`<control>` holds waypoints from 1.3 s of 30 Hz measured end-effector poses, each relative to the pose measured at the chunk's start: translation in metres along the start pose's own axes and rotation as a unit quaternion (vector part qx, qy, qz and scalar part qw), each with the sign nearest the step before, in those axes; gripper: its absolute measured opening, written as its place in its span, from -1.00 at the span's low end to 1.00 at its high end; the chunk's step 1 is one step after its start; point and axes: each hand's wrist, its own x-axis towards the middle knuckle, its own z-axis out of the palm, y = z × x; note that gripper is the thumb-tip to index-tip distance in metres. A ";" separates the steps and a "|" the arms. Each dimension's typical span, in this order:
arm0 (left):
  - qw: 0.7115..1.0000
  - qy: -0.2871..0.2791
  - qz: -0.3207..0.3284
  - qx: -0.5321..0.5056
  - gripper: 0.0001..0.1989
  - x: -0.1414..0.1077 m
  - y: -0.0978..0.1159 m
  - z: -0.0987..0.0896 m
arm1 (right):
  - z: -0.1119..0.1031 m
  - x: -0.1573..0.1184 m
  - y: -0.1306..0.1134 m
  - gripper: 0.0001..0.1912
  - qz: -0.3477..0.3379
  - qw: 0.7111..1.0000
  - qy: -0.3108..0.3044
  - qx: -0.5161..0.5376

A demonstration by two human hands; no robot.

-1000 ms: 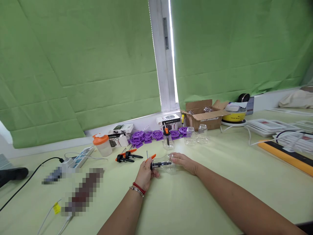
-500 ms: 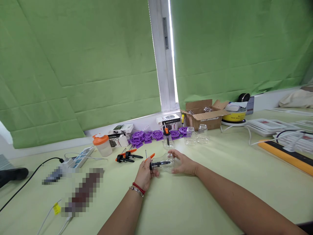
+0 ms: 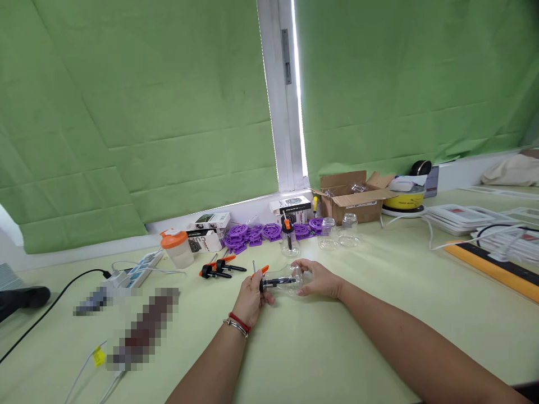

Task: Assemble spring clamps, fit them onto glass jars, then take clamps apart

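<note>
My left hand (image 3: 251, 297) is closed on the black cap end of a clear bottle (image 3: 290, 276) lying sideways, with a black shaft inside it and an orange lever by my fingers. At the bottle's wide base, my right hand (image 3: 319, 279) grips with thumb and fingers. Just behind stands a similar clear bottle (image 3: 290, 245) with its black and orange top on. Two black and orange tops (image 3: 219, 269) lie on the table to the left. Behind on the right are several clear bottles (image 3: 349, 230).
Purple wheel-shaped parts (image 3: 270, 232) lie along the wall beside small boxes (image 3: 206, 241). An open cardboard box (image 3: 357, 205) is at the back right. An orange-lidded cup (image 3: 177, 249), a power strip (image 3: 143, 270) and cables are at the left.
Both hands and the bottle between them have shifted very slightly to the right in view. The grip looks the same.
</note>
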 end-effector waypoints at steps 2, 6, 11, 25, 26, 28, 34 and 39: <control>1.000 -0.001 0.002 -0.005 -0.64 0.000 0.000 0.000 | 0.000 -0.001 -0.002 -0.19 0.006 1.000 0.005 0.002; 1.000 -0.007 0.013 -0.012 -0.64 0.000 -0.001 0.000 | 0.000 -0.002 -0.006 -0.18 0.012 1.000 0.007 0.008; 1.000 -0.016 0.016 -0.007 -0.62 0.000 -0.002 -0.001 | 0.000 -0.001 -0.005 -0.20 0.017 0.999 0.008 0.027; 1.000 -0.019 0.017 -0.001 -0.61 -0.003 0.001 0.001 | -0.002 -0.003 -0.007 -0.21 0.020 0.999 -0.003 0.038; 1.000 -0.019 0.018 -0.001 -0.61 -0.003 0.001 0.001 | -0.003 -0.003 -0.007 -0.21 0.021 0.999 -0.003 0.039; 1.000 -0.023 0.018 -0.001 -0.60 -0.003 0.002 0.001 | -0.003 -0.002 -0.007 -0.21 0.020 0.999 -0.002 0.038; 0.999 -0.030 0.016 0.000 -0.55 0.000 -0.001 -0.001 | -0.003 -0.002 -0.006 -0.23 0.018 0.999 -0.004 0.035; 1.000 -0.026 0.014 -0.002 -0.58 -0.001 -0.001 -0.001 | -0.003 -0.001 -0.004 -0.23 0.016 0.999 -0.005 0.036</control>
